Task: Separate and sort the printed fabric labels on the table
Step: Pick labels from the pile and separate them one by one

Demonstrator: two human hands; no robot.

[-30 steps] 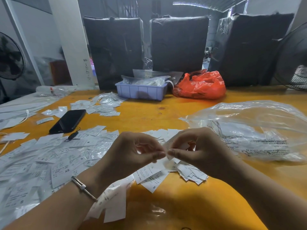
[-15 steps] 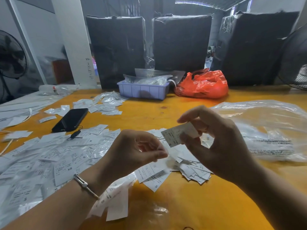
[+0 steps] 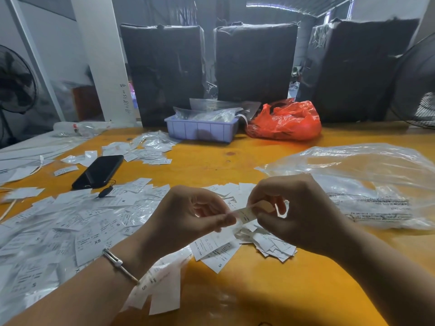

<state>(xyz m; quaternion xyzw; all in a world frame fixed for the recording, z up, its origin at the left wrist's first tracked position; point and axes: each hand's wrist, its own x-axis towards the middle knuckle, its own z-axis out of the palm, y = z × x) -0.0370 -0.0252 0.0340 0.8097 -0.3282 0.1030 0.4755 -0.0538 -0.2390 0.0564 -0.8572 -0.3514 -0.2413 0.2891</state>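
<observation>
Both hands meet above the middle of the yellow table (image 3: 270,290). My left hand (image 3: 188,220) and my right hand (image 3: 299,215) each pinch an end of one small white printed label (image 3: 244,214) held between them. Directly under the hands lies a small heap of white labels (image 3: 273,245), some marked S. A broad spread of white labels (image 3: 70,227) marked XS, S and M covers the table's left side. More labels hang at the table's front edge (image 3: 162,292) under my left wrist.
A black phone (image 3: 98,171) lies left of centre, another label cluster (image 3: 146,149) behind it. A large clear plastic bag (image 3: 367,184) lies at the right. A lilac tray (image 3: 200,130) and red bag (image 3: 284,121) stand at the back before black wrapped bales.
My right hand, which had lifted a label up alone half a second ago, has come back down to my left hand, and both now pinch the label together.
</observation>
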